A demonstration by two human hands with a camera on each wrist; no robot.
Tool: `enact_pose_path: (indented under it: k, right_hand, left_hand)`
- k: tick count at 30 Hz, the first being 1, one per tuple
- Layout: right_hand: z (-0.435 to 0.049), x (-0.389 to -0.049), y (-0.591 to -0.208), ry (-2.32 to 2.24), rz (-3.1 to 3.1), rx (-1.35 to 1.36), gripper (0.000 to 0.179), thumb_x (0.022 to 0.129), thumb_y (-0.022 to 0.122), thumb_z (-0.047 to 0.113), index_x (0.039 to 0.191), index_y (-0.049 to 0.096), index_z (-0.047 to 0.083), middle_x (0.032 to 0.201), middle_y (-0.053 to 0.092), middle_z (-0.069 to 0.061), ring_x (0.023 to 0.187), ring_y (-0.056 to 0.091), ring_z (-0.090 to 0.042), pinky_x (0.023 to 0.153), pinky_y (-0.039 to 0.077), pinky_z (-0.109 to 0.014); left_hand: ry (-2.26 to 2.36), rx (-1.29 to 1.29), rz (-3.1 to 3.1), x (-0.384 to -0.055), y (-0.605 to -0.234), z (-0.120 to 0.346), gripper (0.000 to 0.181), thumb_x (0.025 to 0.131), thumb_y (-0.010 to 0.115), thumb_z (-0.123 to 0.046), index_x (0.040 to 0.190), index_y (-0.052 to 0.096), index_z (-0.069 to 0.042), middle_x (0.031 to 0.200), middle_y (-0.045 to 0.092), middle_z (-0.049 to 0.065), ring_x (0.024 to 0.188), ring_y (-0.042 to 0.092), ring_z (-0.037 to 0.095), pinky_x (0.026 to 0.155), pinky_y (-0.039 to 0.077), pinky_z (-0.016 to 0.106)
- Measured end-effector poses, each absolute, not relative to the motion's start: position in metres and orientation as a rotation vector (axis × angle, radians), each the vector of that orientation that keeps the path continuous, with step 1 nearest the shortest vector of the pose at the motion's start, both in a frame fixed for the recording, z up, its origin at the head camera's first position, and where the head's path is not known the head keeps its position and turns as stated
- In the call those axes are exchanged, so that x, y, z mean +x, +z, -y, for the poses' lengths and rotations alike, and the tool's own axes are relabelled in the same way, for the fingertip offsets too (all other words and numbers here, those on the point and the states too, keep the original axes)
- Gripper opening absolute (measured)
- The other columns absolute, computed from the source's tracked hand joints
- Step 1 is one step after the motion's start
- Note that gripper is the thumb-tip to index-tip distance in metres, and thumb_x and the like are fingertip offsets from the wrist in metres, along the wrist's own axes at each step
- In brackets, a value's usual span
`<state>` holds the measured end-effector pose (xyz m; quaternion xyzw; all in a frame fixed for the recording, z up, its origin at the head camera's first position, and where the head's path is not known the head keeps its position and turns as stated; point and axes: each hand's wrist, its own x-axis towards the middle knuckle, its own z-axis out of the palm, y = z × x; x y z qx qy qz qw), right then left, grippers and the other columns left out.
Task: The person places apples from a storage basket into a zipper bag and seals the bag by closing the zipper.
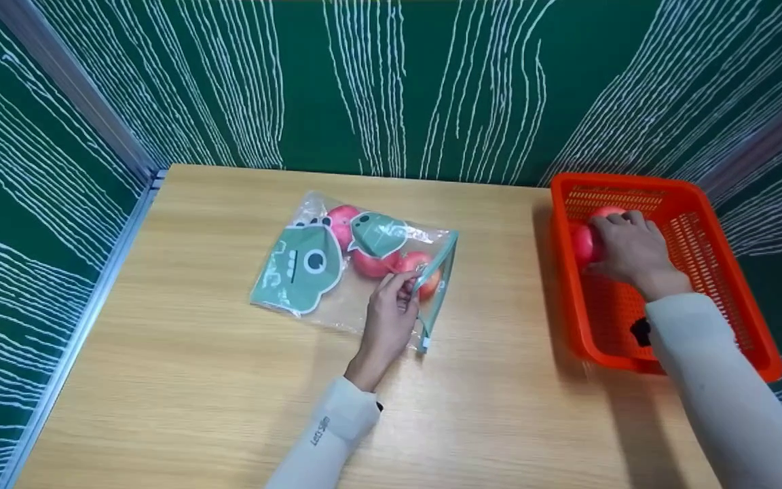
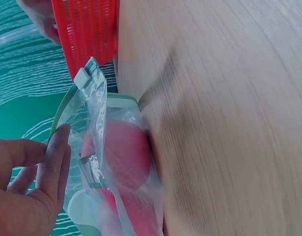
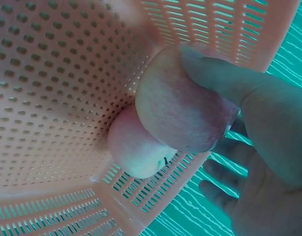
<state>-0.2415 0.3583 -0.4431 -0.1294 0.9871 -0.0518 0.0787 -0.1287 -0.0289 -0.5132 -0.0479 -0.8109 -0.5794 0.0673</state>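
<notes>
A red apple (image 3: 180, 108) sits inside the orange basket, toward its far left corner, and the right hand (image 1: 632, 255) grips it, thumb on one side and fingers reaching round the other. Just beside it lies a second apple (image 3: 138, 145); whether the two touch is hard to tell. The basket (image 1: 575, 299) rises around the hand on all sides, its near left wall close to the apples, with more room inside toward the right and near end. Across a strip of tabletop (image 1: 499, 407) to the left, the clear zip bag (image 1: 309, 268) lies flat with green cartoon prints and three apples (image 1: 374, 263) within. The left hand (image 1: 389, 312) pinches one edge of its mouth between thumb and fingers, so the two green zip edges stand apart, the gap facing the basket. The white slider (image 1: 425, 343) sits at the near end of the zip. The tabletop runs on in front of the bag and to its left; behind it, the table's back edge meets a green wall (image 1: 425, 88) with white lines.
</notes>
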Motion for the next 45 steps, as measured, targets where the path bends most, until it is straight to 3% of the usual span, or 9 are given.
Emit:
enact_pose_path:
  k: [10, 21, 33, 45]
  right_hand:
    - [-0.365, -0.222, -0.436, -0.160, -3.027, -0.413, 0.102, 0.071, 0.096, 0.015, 0.156, 0.042, 0.000, 0.149, 0.046, -0.034, 0.128, 0.031, -0.057, 0.102, 0.039, -0.076]
    - [-0.362, -0.206, -0.424, -0.120, -3.096, -0.456, 0.105, 0.066, 0.097, 0.009, 0.155, 0.042, 0.000, 0.147, 0.048, -0.033, 0.128, 0.035, -0.057, 0.105, 0.037, -0.080]
    - [-0.341, -0.188, -0.410, -0.070, -3.237, -0.555, 0.102, 0.062, 0.100, 0.007, 0.150, 0.049, 0.000, 0.141, 0.056, -0.031, 0.126, 0.042, -0.053, 0.100, 0.045, -0.077]
    - [-0.313, -0.178, -0.408, -0.174, -3.239, -0.662, 0.103, 0.060, 0.101, 0.007, 0.151, 0.052, 0.006, 0.146, 0.055, -0.025, 0.132, 0.042, -0.050, 0.101, 0.045, -0.074]
  left_hand:
    - [-1.760, -0.136, 2.449, -0.129, -0.515, 0.029, 0.037, 0.092, 0.067, 0.015, 0.126, 0.069, -0.001, 0.105, 0.062, 0.009, 0.091, 0.063, 0.017, 0.077, 0.058, 0.023]
    - [-1.740, -0.136, 2.445, -0.129, -0.516, 0.029, 0.036, 0.092, 0.067, 0.015, 0.124, 0.069, 0.000, 0.104, 0.062, 0.009, 0.090, 0.064, 0.019, 0.077, 0.058, 0.023]
    - [-1.745, -0.134, 2.456, -0.129, -0.516, 0.029, 0.036, 0.093, 0.068, 0.014, 0.125, 0.068, 0.000, 0.105, 0.062, 0.009, 0.092, 0.064, 0.018, 0.080, 0.059, 0.024]
    - [-1.764, -0.139, 2.458, -0.128, -0.515, 0.030, 0.038, 0.092, 0.067, 0.015, 0.127, 0.067, -0.002, 0.106, 0.061, 0.009, 0.093, 0.064, 0.019, 0.081, 0.059, 0.025]
